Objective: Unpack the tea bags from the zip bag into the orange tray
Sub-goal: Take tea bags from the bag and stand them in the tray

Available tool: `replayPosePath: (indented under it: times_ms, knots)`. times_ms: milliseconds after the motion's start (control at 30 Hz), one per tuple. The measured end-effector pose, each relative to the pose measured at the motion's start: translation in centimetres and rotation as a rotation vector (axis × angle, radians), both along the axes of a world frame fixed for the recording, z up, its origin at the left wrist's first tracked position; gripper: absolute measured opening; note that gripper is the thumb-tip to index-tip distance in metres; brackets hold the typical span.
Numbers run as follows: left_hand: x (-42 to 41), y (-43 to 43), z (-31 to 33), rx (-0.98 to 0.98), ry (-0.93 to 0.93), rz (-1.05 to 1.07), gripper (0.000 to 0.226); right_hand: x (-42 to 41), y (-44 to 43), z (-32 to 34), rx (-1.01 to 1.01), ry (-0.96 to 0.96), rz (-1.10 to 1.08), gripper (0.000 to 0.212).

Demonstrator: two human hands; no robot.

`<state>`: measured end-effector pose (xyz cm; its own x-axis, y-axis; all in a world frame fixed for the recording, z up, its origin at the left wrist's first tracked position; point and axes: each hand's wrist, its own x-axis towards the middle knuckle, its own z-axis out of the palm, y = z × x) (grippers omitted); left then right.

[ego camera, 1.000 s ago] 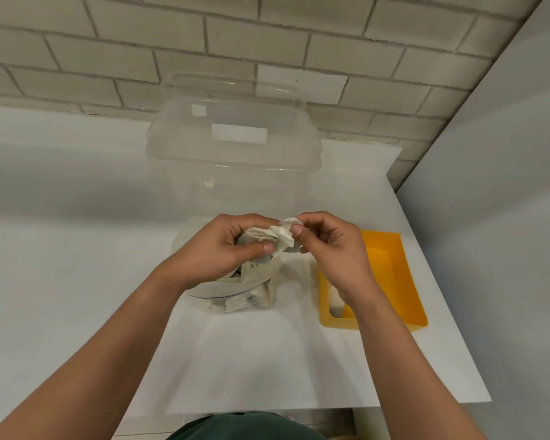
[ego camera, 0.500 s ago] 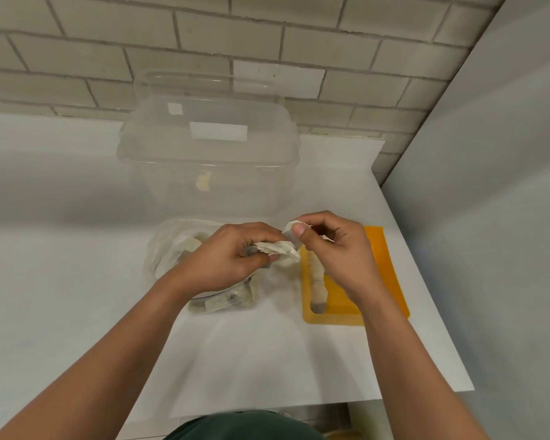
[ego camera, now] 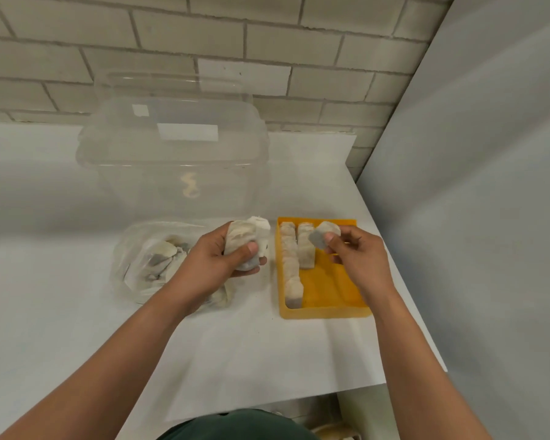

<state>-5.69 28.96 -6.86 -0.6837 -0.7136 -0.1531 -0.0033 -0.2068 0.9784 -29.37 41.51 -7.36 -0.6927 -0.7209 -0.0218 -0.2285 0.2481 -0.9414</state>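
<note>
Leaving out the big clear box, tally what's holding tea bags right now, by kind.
Hands: 2, left hand gripping a clump of tea bags, right hand pinching one tea bag
Orange tray: 1
Zip bag: 1
Total: 4

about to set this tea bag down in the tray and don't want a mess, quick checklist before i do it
1. One tea bag pinched in the right hand: ok.
2. That bag is above the orange tray: ok, over its far end.
3. Free floor in the tray right of the two rows: ok.
4. Left hand grips the bundle of tea bags off the table: ok.
5. Zip bag emptied: not ok, bags remain inside.
6. String or tag free of tangles: cannot tell.
</note>
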Motion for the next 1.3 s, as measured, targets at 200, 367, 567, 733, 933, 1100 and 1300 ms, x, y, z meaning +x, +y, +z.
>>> replayPosePath:
  times_ms: [200,367,567,733,933,1100,1300]
  knots:
    - [0.5,0.2,-0.5,0.136,-0.044,0.084,0.018,-1.8,-0.4,-4.6,0.336,0.102,0.182,0.01]
    - [0.7,0.5,-0.4,0.178,-0.006,0.081,0.01,-1.9,-1.9,-6.0,0.444,0.238,0.202,0.014]
    - [0.8,0.5,-0.8,0.206,-0.034,0.114,0.011,-1.3,-1.9,-6.2,0.475,0.219,0.087,0.054]
    - [0.4,0.5,-1.0,0.31,-0.007,0.1,0.008,-1.1,-2.3,-6.4,0.528,0.293,0.101,0.038]
    - [0.1,0.6,-0.5,0.402,0.054,0.11,0.021,-1.1,-2.1,-6.1,0.542,0.28,0.086,0.051]
    - [0.1,0.8,0.2,0.303,0.006,0.048,0.027,0.6,-1.5,-2.0,0.396,0.392,0.011,0.043]
    - [0.0,1.2,0.9,0.208,-0.02,0.019,0.032,6.1,-2.1,2.8,0.038,0.011,0.249,0.016]
